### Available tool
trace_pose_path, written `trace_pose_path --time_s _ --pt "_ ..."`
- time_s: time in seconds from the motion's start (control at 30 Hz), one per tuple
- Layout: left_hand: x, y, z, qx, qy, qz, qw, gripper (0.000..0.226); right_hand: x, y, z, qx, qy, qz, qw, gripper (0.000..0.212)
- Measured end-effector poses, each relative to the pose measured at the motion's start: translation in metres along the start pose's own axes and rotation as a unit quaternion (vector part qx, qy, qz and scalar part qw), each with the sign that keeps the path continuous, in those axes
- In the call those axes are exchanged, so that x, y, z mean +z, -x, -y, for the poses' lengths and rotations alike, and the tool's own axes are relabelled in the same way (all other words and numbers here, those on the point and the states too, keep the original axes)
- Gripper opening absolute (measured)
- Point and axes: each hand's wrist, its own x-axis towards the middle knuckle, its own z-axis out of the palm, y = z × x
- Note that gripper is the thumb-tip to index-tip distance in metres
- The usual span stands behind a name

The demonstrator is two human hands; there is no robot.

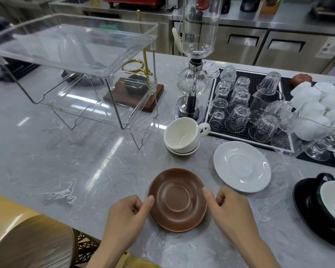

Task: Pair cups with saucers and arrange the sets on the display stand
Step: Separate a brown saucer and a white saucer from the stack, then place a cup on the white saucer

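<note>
Hands, left [127,215] and right [231,207], each pinch the round brown ceramic saucer [177,200] at its rim; beyond it, the clear acrylic two-tier display stand [72,60] holds no sets yet.

A brown saucer [177,200] lies flat at the tabletop's near edge. Behind it a cream cup [182,133] sits upright. A white saucer [242,166] lies right; the clear stand [74,55] rises back left.
</note>
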Motion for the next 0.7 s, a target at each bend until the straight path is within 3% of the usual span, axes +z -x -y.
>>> trace_pose_path --time_s 0.5,0.7 --pt "0.007 -0.059 -0.06 0.041 0.062 -0.034 0.997 0.024 -0.03 -0.052 0.037 -0.066 -0.002 -0.032 0.997 0.036" --pt "0.014 -0.081 -0.074 0.083 0.051 -0.036 0.995 0.042 -0.033 -0.079 0.044 -0.122 0.034 -0.047 0.991 0.031"
